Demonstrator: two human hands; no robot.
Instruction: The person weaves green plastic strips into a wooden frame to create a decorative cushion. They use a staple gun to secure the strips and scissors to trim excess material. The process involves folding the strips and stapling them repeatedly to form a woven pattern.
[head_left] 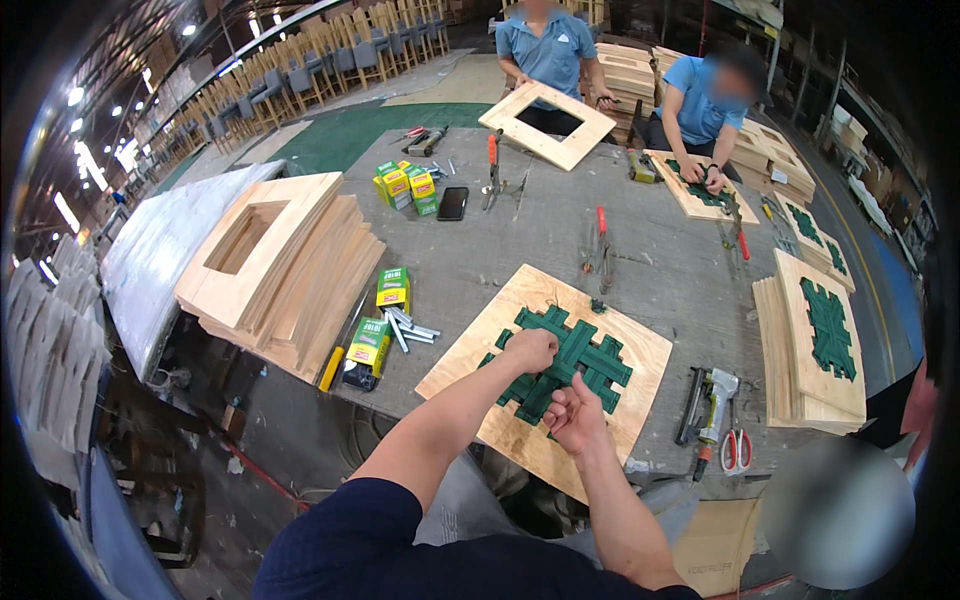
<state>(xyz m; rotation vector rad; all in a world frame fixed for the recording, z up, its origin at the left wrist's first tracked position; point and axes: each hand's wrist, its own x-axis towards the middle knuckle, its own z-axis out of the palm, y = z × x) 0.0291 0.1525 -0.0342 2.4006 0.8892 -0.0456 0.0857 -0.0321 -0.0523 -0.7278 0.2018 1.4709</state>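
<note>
A square plywood frame [487, 319] lies at the table edge in front of me, with green webbing straps [606, 366] woven in a crisscross over its middle. My left hand [530, 350] is closed in a fist over the left part of the weave; what its fingers hold is hidden. Palm turned up, my right hand [577, 415] has its fingers curled round the end of a green strap at the near side of the weave. A small green scrap [598, 306] lies just past the frame's far edge.
Left stand stacked wooden frames [275, 265] and staple boxes [369, 345] with loose staple strips. A staple gun [712, 410] and scissors [737, 452] lie right, near a stack of webbed frames [790, 350]. Pliers [602, 240] lie ahead. Two people work across the table [450, 260].
</note>
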